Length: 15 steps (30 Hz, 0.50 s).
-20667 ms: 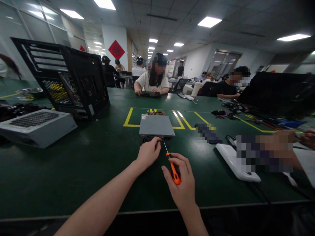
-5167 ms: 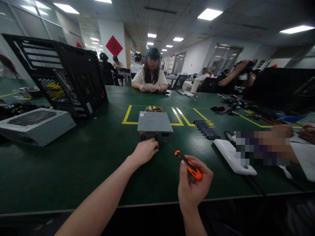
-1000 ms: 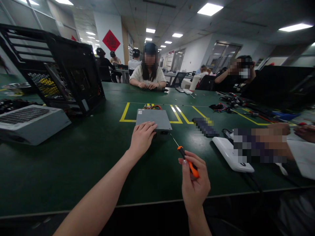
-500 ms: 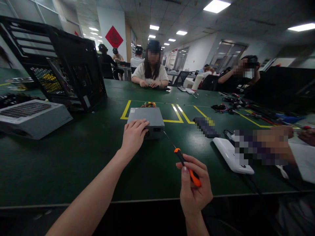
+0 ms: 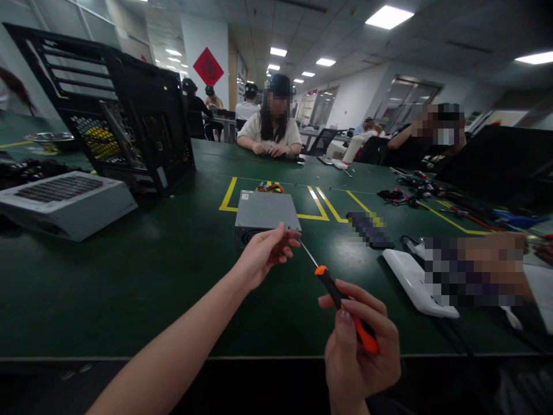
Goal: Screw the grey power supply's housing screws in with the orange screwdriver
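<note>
Left hand [image 5: 264,252] is now reaching further right, fingers loosely bent, hold unclear. Nearest, the right hand [image 5: 363,363], curled, is gripping the orange-black screwdriver [image 5: 329,285], its shaft pointing forward-left to those fingers; just beyond, the grey power supply [image 5: 268,210] is lying flat.

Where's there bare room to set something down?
The bigger bare patch of tabletop lies left of your left hand, nearer than the vented box. A smaller one sits between the screwdriver and white device. Crowded: far right, with black cables, and far left, around the computer case.
</note>
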Motion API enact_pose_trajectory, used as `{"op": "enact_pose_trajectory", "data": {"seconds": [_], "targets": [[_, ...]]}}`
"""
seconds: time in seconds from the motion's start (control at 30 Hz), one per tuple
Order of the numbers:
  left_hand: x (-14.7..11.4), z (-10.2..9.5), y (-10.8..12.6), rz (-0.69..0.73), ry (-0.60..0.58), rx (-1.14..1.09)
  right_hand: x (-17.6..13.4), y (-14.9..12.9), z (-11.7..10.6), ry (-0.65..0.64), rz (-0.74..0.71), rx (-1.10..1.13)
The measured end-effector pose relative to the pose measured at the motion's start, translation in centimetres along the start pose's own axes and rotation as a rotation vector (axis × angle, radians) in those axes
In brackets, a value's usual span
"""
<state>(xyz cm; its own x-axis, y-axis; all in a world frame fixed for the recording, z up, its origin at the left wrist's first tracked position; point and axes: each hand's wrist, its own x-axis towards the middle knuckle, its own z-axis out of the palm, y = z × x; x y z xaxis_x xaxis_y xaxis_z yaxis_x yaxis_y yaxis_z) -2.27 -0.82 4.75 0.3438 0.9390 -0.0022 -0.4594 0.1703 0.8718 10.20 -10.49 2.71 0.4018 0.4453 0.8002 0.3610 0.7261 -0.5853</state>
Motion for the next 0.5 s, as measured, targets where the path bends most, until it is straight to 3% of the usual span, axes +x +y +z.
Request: {"op": "enact_pose_trajectory", "data": {"seconds": [0.13, 0.33, 0.5], "targets": [[0.1, -0.3, 0.2, -0.011, -0.023, -0.109, -0.4, -0.3, 0.0, 0.001, 0.001, -0.016], [0.3, -0.5, 0.6, 0.012, -0.004, -0.091, -0.7, -0.8, -0.6, -0.051, 0.060, -0.019], [0.4, -0.6, 0.7, 0.069, 0.028, 0.001, -1.0, -0.9, -1.5, -0.213, 0.205, -0.097]]}}
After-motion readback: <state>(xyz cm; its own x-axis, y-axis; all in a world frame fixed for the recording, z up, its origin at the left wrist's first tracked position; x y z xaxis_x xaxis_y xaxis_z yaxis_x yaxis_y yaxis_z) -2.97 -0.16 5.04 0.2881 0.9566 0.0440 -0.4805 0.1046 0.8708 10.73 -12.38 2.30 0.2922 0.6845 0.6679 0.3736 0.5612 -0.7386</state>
